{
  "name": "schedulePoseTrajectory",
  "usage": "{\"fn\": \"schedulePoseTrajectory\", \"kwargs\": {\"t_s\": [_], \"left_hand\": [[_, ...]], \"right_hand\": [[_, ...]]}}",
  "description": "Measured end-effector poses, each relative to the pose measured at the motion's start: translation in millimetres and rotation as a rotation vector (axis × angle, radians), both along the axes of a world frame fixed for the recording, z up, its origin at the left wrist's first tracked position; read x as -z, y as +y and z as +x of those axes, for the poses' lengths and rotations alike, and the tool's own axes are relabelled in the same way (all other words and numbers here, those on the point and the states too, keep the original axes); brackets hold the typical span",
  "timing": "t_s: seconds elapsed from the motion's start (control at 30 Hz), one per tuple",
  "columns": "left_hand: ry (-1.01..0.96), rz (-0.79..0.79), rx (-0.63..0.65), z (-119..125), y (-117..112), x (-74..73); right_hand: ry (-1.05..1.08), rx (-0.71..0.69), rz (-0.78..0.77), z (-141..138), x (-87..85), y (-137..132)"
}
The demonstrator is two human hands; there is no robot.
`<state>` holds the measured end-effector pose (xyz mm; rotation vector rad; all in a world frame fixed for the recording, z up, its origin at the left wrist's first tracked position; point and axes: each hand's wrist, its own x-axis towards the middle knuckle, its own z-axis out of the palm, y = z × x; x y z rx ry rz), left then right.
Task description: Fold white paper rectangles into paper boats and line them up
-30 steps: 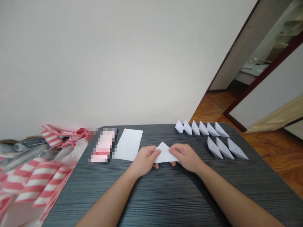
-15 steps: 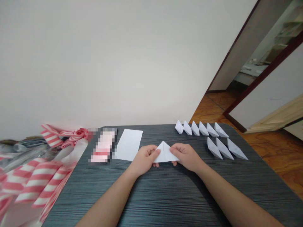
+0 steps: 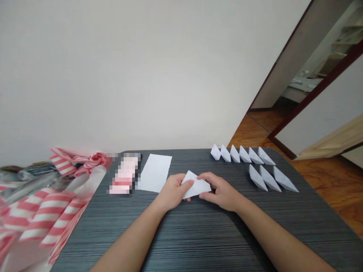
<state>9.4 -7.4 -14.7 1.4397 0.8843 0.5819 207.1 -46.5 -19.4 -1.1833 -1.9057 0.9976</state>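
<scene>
A folded white paper triangle (image 3: 196,185) sits just above the tabletop between my two hands, tilted with its tip toward the upper left. My left hand (image 3: 172,193) pinches its left side, with the thumb on top. My right hand (image 3: 221,192) grips its right part, with the fingers reaching over the upper edge. A flat white paper sheet (image 3: 155,173) lies just beyond my left hand. Folded paper boats stand in a row of several (image 3: 241,154), with a second row of 3 (image 3: 269,178) to the right of my right hand.
The dark striped table (image 3: 204,241) has a rounded far right corner. A pixelated pink-and-white item (image 3: 124,175) lies at its far left. Pink-and-white striped fabric (image 3: 47,217) heaps past the left edge. Wooden floor (image 3: 326,181) and a doorway (image 3: 312,75) lie right.
The folded paper has rotated counter-clockwise, its tip swinging left and its right corner rising. My right hand has shifted its grip and turned with the paper.
</scene>
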Motion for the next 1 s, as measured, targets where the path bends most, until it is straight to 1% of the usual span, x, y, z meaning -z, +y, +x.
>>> {"fn": "schedulePoseTrajectory", "kwargs": {"t_s": [0.1, 0.2, 0.53, 0.7, 0.8, 0.9, 1.0], "left_hand": [[0.001, -0.006, 0.007, 0.3, 0.0, -0.2], [0.008, -0.007, 0.004, 1.0, -0.4, -0.8], [0.054, 0.028, 0.022, 0.0, -0.9, 1.6], [0.045, 0.052, 0.056, -0.3, -1.3, -1.5], [0.066, 0.092, 0.072, -0.3, -1.8, -3.6], [0.099, 0.131, 0.073, -0.5, -2.0, -4.9], [0.114, 0.138, 0.067, -0.7, -2.1, -5.7]], "right_hand": [[-0.098, -0.01, 0.035, -0.1, -3.2, 0.1], [-0.126, -0.031, 0.074, -0.6, -4.8, 0.6], [-0.121, -0.038, 0.157, -2.2, -7.3, 0.3], [-0.085, -0.035, 0.202, -1.5, -4.3, 2.4], [-0.074, -0.024, 0.211, -1.3, -2.3, 3.1], [-0.083, -0.007, 0.209, -1.6, -1.4, 3.5], [-0.095, 0.014, 0.21, -1.7, -1.8, 3.6]]}}
